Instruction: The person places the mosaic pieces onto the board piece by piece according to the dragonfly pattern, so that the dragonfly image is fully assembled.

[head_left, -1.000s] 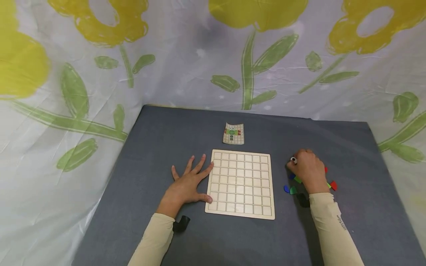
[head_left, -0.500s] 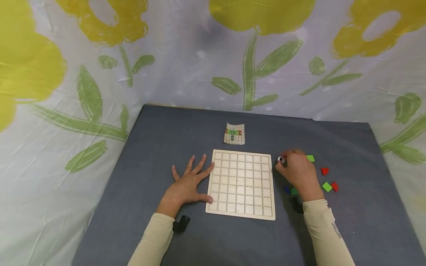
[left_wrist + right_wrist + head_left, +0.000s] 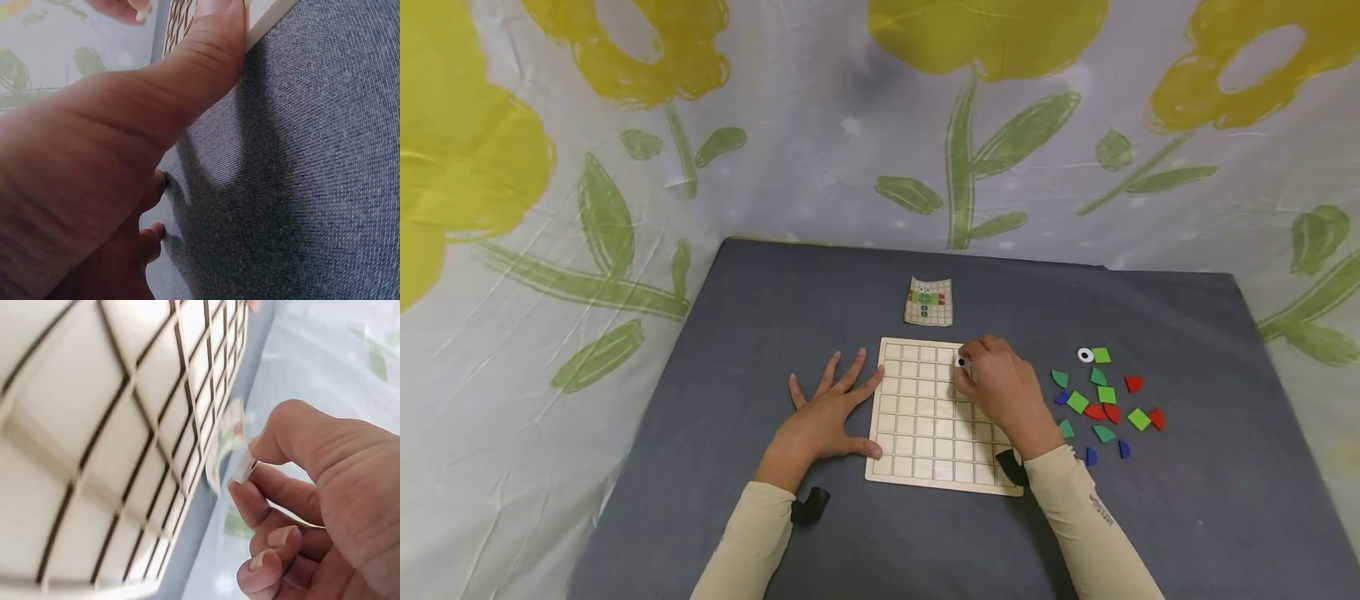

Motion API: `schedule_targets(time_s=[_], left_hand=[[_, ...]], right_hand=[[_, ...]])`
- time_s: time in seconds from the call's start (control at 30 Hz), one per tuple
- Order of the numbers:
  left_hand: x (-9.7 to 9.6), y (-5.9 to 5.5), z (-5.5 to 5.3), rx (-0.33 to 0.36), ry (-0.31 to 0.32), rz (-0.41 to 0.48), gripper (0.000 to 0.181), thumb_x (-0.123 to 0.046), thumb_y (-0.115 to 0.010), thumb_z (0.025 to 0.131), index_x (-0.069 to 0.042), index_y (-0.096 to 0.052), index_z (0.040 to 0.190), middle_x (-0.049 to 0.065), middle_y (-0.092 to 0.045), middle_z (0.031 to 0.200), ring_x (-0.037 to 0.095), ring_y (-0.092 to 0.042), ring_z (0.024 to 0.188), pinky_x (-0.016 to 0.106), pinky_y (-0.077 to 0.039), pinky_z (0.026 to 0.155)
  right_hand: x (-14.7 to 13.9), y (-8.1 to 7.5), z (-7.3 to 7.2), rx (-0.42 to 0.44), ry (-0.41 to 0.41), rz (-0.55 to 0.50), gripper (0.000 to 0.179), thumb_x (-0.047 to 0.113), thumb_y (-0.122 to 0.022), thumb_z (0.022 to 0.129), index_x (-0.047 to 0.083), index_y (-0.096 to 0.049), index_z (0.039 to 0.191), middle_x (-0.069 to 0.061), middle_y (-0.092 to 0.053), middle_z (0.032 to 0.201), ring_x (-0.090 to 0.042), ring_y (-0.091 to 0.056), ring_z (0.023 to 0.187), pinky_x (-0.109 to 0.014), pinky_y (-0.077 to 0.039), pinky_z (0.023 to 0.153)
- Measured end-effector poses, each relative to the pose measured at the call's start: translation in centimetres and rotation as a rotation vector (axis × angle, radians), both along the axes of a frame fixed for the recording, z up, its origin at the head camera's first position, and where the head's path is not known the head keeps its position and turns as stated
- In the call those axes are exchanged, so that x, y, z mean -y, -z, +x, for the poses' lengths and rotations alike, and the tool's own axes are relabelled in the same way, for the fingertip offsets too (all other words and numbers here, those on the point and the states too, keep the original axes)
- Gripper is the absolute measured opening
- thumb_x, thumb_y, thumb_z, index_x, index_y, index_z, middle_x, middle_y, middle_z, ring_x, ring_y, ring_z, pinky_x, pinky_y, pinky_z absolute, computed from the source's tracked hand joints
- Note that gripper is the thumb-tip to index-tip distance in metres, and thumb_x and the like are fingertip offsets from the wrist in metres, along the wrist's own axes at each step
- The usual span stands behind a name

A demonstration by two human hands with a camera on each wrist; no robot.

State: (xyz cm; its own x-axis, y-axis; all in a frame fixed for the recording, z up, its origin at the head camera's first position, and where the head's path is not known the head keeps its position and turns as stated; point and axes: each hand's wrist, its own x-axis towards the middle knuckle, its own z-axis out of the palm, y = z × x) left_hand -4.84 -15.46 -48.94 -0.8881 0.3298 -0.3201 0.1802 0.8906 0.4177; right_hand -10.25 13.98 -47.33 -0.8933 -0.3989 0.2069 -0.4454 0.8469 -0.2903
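A pale wooden grid board lies on the dark grey table. My left hand is spread flat at its left side, with the thumb and a fingertip on the board's edge; in the left wrist view the thumb presses on that edge. Over the board's upper right part, my right hand pinches a small white eye piece with a black dot. Seen from the right wrist, the eye piece sits between thumb and fingertip, above the squares, with the other fingers curled.
Right of the board lie several loose pieces: green squares, dark green quarter shapes, red ones, blue half-rounds and another eye piece. Behind the board is a pattern card. A flower-printed curtain hangs at the back.
My right hand has moved left from the loose pieces to over the board, carrying the eye piece and uncovering the pile. My left hand has stayed at the board's edge.
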Motion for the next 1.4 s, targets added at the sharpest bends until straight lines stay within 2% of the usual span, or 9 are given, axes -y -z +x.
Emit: schedule_targets(time_s=[0.17, 0.43, 0.73, 1.0, 1.4], left_hand=[[0.0, 0.2, 0.1, -0.011, -0.002, -0.003, 0.125, -0.069, -0.087, 0.067, -0.039, -0.021, 0.169, -0.004, 0.001, 0.178, 0.037, 0.009, 0.163, 0.091, 0.008, 0.107], [-0.1, 0.0, 0.1, -0.01, 0.001, -0.006, 0.124, -0.068, -0.087, 0.067, -0.039, -0.022, 0.169, -0.004, 0.0, 0.178, 0.037, 0.008, 0.164, 0.091, 0.007, 0.108], [-0.4, -0.1, 0.1, -0.012, 0.0, -0.017, 0.125, -0.068, -0.087, 0.067, -0.039, -0.022, 0.169, -0.004, 0.0, 0.178, 0.037, 0.007, 0.164, 0.091, 0.005, 0.107], [-0.3, -0.3, 0.0, -0.009, 0.002, -0.008, 0.124, -0.067, -0.088, 0.068, -0.039, -0.022, 0.169, -0.004, 0.0, 0.178, 0.037, 0.008, 0.163, 0.091, 0.006, 0.108], [-0.1, -0.2, 0.0, -0.002, -0.003, -0.011, 0.125, -0.068, -0.087, 0.068, -0.039, -0.021, 0.169, -0.005, 0.002, 0.178, 0.037, 0.009, 0.163, 0.091, 0.007, 0.108]], right_hand=[[1.7, 0.7, 0.1, 0.01, -0.038, 0.014, 0.022, 0.015, -0.079, 0.093, 0.002, -0.078, 0.11, -0.014, -0.07, 0.106, -0.029, -0.069, 0.092, -0.038, -0.06, 0.057], [3.2, 1.4, -0.2, 0.084, -0.053, 0.011, 0.021, 0.015, -0.079, 0.093, 0.004, -0.078, 0.111, -0.01, -0.07, 0.106, -0.027, -0.068, 0.096, -0.042, -0.062, 0.066], [4.1, 1.3, -0.2, 0.039, -0.086, 0.034, 0.019, 0.012, -0.081, 0.091, 0.004, -0.079, 0.108, -0.009, -0.069, 0.1, -0.026, -0.067, 0.09, -0.04, -0.061, 0.062], [4.4, 1.6, -0.3, 0.015, -0.078, 0.054, 0.018, 0.013, -0.083, 0.09, 0.005, -0.08, 0.106, -0.009, -0.067, 0.097, -0.026, -0.068, 0.088, -0.039, -0.063, 0.064], [4.4, 1.4, -0.3, 0.077, -0.087, 0.046, 0.021, 0.019, -0.084, 0.094, 0.006, -0.08, 0.111, -0.009, -0.066, 0.1, -0.023, -0.069, 0.086, -0.038, -0.063, 0.068]])
